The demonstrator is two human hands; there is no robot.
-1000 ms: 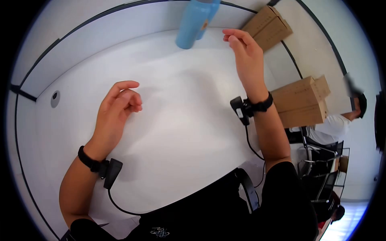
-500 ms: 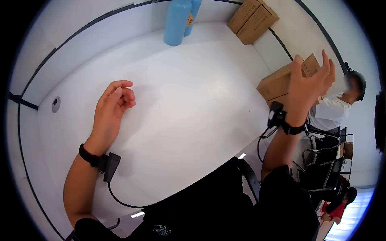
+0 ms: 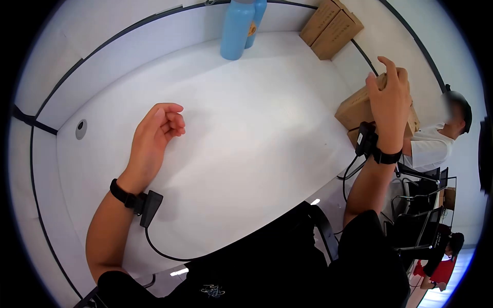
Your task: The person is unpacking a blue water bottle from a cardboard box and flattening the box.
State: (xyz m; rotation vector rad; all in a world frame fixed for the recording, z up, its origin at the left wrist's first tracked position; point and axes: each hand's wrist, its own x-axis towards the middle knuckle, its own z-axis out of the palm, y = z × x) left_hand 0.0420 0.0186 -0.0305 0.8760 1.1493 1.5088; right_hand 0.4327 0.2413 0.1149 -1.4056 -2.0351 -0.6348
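My left hand [image 3: 158, 134] hovers over the left part of the white table [image 3: 241, 154], its fingers loosely curled and apart with nothing between them. My right hand [image 3: 389, 100] is raised at the table's right side, fingers bent and spread, holding nothing. Behind it, partly hidden, stands a cardboard box [image 3: 354, 110]. Each wrist wears a black strap with a small black device and a cable. Two light blue bottles stand upright at the back, one in front [image 3: 237, 31] and one partly behind it [image 3: 255, 25].
More cardboard boxes [image 3: 331, 30] stand at the back right corner. Low partition walls border the table. A round cable hole [image 3: 81, 129] is at the left. A person in white [image 3: 432, 146] and another in dark clothing [image 3: 436, 256] are on the right, near black chairs [image 3: 416, 226].
The view has shifted slightly, moving the bottles and table rightward in the frame. My right hand has turned, and its fingers are more bent. My left hand keeps nearly the same shape.
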